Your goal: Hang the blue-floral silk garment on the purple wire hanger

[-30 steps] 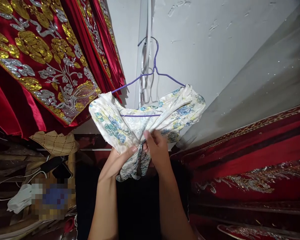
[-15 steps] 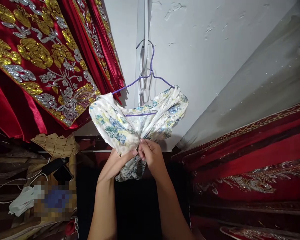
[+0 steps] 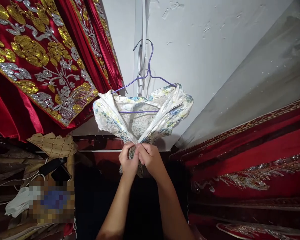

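Head view. A floral blouse (white ground, blue and yellow print) hangs on a purple wire hanger, whose hook sits over a fitting on the white wall. The hanger's lower bar shows through the open neck of the blouse.

Left hand: fingers curled shut, pinching the gathered blouse cloth just below the neck opening. Right hand: likewise closed on the same bunch of cloth, thumb and forefinger pressed on it. The two hands touch each other at the fingertips, directly under the hanger's middle. Both forearms rise from the bottom edge of the frame. The blouse's shoulders spread to either side above the hands; its lower part is bunched between and behind the hands (mostly hidden).

Surroundings: red cloth with gold and silver embroidery hangs at upper left, its edge just beside the blouse's left shoulder. More red embroidered cloth lies along the right. At lower left, a tan quilted piece, a dark phone with a white cable, and a white crumpled cloth next to a blurred patch.
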`<act>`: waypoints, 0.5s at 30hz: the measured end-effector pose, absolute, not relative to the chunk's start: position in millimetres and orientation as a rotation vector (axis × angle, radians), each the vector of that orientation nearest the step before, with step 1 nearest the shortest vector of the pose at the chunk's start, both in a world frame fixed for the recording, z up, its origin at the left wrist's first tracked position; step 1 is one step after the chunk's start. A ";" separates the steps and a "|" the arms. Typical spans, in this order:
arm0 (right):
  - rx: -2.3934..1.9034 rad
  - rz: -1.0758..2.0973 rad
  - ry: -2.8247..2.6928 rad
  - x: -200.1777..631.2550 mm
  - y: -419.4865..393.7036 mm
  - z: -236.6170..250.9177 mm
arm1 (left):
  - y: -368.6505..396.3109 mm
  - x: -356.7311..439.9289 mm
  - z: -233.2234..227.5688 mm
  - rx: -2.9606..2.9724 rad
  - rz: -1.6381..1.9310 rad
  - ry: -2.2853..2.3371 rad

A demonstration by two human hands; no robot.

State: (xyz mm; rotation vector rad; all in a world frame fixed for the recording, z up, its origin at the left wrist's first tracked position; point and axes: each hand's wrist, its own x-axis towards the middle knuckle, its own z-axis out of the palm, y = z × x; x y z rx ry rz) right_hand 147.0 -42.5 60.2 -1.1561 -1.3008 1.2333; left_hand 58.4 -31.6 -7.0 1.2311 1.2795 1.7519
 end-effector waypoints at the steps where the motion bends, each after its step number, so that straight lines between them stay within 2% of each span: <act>1: -1.133 1.286 -1.271 146.9 -43.0 60.1 | -29.7 53.3 -7.0 1.274 1.727 1.269; 5: -1.031 1.444 -1.087 149.9 -27.0 70.3 | -23.9 36.8 -4.2 1.481 1.685 1.162; 8: -0.997 1.419 -1.086 162.2 6.0 103.4 | -21.3 30.6 -2.0 1.648 1.656 1.142; 12: -0.871 1.268 -1.124 179.8 50.2 169.2 | -11.0 21.1 1.4 2.029 1.335 1.075; 15: -0.823 1.128 -1.179 179.2 63.7 200.2 | 5.7 10.1 7.5 2.239 1.057 1.096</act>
